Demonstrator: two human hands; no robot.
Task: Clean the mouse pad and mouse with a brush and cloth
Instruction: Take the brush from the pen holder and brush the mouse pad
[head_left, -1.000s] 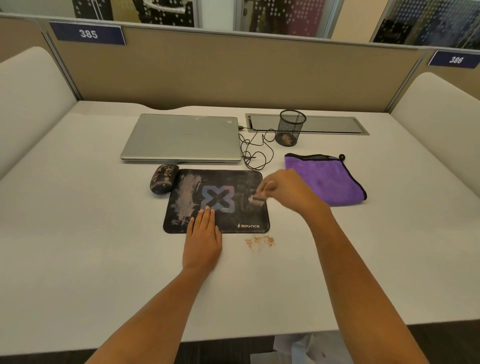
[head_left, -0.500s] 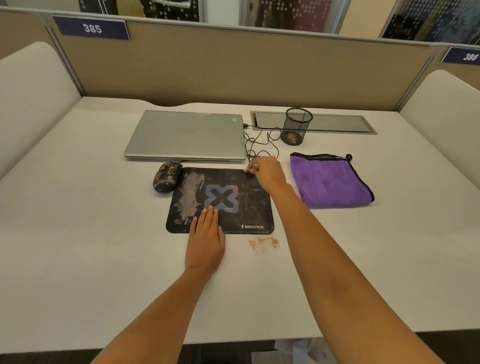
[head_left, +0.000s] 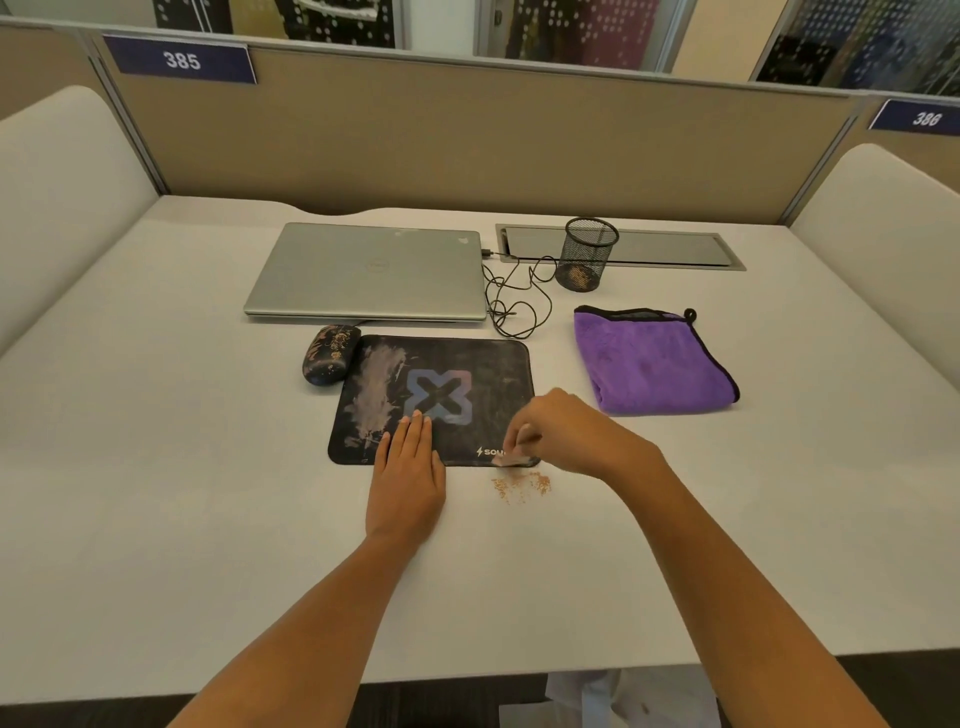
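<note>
From the head view, the black pad (head_left: 498, 374) lies flat on the white tabletop (head_left: 156, 467), just in front of a closed silver laptop (head_left: 369, 270). It has a blue-pink X in the middle and a pale dusty smear (head_left: 376, 389) over its left part. The mouse (head_left: 330, 356), dark and speckled with brownish dirt, sits at the pad's far left corner, touching or nearly touching its edge. The left hand (head_left: 408, 478) lies palm down over the pad's near edge, its grip flat: straight fingers held together, with their tips on the pad just below the X and the heel of the hand on the tabletop. The right hand (head_left: 566, 431) hovers over the pad's near right corner, its grip curled and pinching a small pale brush (head_left: 511, 458). The brush is blurred, and its end meets the pad's near edge by the printed logo. A scatter of tan crumbs (head_left: 522, 486) lies on the tabletop just in front of that corner. The purple cloth (head_left: 654, 364), folded and edged in black, lies to the right of the pad, apart from it and untouched. Behind it stands a black mesh cup (head_left: 587, 254) with brownish bits at its bottom, and a black cable (head_left: 511, 296) loops between the cup and the laptop.
</note>
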